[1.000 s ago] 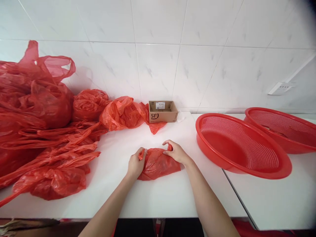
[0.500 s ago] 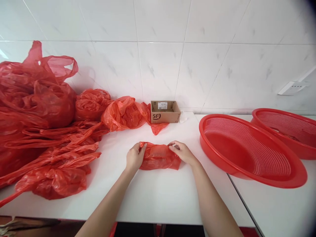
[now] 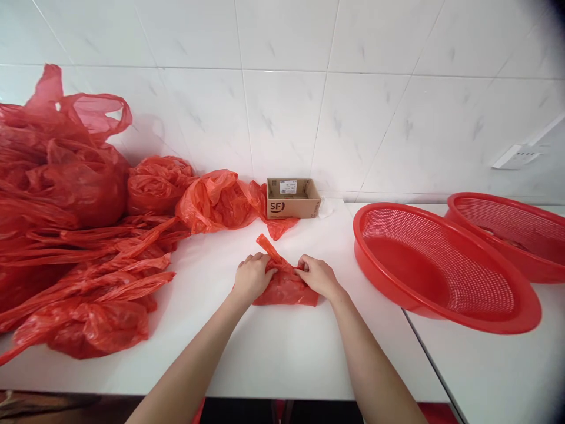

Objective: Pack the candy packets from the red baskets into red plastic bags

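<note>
A red plastic bag (image 3: 286, 292) lies on the white table in front of me, bunched along its upper edge, with one twisted strip sticking up toward the back left. My left hand (image 3: 253, 277) is closed on the bag's upper left part, thumb pointing inward. From the other side, my right hand (image 3: 316, 275) pinches the gathered upper edge between thumb and fingers. The two hands are a short way apart, and the bag's lower part rests flat below them. Whatever the bag contains, if anything, cannot be made out.
Heaped red plastic bags (image 3: 83, 182) fill the left side, and a loose red bag (image 3: 218, 203) lies by the wall. Beside it stands an open cardboard box (image 3: 293, 207). On the right are a large red strainer basket (image 3: 406, 268) and a second red basket (image 3: 521, 259).
My hands have come closer together and gathered the bag's upper edge, which was spread out wider before. A twisted strip now sticks up from it. The whole view has shifted slightly.
</note>
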The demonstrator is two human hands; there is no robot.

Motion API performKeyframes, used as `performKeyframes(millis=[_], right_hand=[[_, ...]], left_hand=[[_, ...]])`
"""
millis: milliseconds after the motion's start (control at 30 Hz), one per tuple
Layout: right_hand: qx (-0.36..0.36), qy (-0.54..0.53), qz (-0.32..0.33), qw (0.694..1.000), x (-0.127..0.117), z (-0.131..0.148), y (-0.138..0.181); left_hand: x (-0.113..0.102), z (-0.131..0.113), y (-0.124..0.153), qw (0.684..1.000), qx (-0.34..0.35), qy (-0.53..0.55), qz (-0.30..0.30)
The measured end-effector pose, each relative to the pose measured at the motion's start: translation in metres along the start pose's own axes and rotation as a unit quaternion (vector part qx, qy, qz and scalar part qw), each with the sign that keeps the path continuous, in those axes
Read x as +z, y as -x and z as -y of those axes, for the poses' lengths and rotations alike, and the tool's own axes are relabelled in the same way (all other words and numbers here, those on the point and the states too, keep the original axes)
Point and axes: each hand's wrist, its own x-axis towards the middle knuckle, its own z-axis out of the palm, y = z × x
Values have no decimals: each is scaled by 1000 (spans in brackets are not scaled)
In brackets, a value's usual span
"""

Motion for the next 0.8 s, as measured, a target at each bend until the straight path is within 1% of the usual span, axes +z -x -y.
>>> performKeyframes(millis=[133,233,367,500,567,667,800], right_hand=[[34,50,-63,996,8,-2,-9],[46,76,-96,991,13,-2,-15],[42,85,-116,989,16,-2,-16],[24,59,-117,991,15,-5,-14],[16,38,-115,992,13,-8,-13],[10,7,-123,992,7,-15,-13],[27,-22,-162,986,-3,-28,-16]], left_hand=[[10,6,-13,999,-45,27,6],[13,6,-15,997,-50,56,8],[7,1,-11,995,-38,95,19],[-5,-2,-4,985,1,165,46],[-9,-2,-1,976,21,210,50],[-10,1,4,966,15,258,21],[-9,21,24,957,-35,288,-21]])
